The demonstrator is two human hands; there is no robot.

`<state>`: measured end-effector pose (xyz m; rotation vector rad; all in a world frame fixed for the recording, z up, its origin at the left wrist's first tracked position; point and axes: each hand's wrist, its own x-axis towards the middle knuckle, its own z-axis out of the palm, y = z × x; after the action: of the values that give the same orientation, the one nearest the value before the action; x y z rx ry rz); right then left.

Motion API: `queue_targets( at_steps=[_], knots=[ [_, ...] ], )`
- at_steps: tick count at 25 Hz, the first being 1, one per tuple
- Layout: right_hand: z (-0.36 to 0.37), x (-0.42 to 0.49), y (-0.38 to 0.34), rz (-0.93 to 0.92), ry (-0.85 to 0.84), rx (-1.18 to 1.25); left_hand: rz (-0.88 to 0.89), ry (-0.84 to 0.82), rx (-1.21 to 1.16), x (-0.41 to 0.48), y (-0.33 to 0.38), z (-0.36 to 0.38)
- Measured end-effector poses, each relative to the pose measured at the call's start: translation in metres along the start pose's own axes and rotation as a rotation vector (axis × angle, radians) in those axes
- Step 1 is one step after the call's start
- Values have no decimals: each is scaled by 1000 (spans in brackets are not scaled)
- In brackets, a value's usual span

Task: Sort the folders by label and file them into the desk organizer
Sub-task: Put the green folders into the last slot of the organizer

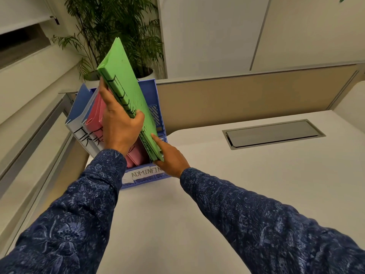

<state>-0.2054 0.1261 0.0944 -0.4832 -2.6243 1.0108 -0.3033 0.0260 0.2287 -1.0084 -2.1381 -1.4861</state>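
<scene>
A blue plastic desk organizer stands at the desk's far left corner, with paper labels reading "ADMIN" and "FIN" on its front. Blue-and-white folders lean in its left slot and pink folders stand in the middle. My left hand grips the spine of a green folder, which is tilted with its lower end inside the right slot. My right hand holds the green folder's bottom corner, its index finger lying along the cover.
The white desk has a metal cable hatch at the right. A beige partition runs behind it. A potted palm stands behind the organizer. A ledge runs along the left.
</scene>
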Motion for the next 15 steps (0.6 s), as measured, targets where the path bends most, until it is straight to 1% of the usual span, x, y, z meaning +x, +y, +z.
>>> queue_targets(
  at_steps=[4, 11, 15],
  knots=[
    [0, 15, 11, 15, -28, -57, 29, -17, 82, 13, -5, 1],
    [4, 26, 26, 15, -33, -154, 84, -1, 32, 34, -11, 4],
    [7, 28, 33, -2, 2, -208, 102, 29, 21, 43, -14, 8]
  ],
)
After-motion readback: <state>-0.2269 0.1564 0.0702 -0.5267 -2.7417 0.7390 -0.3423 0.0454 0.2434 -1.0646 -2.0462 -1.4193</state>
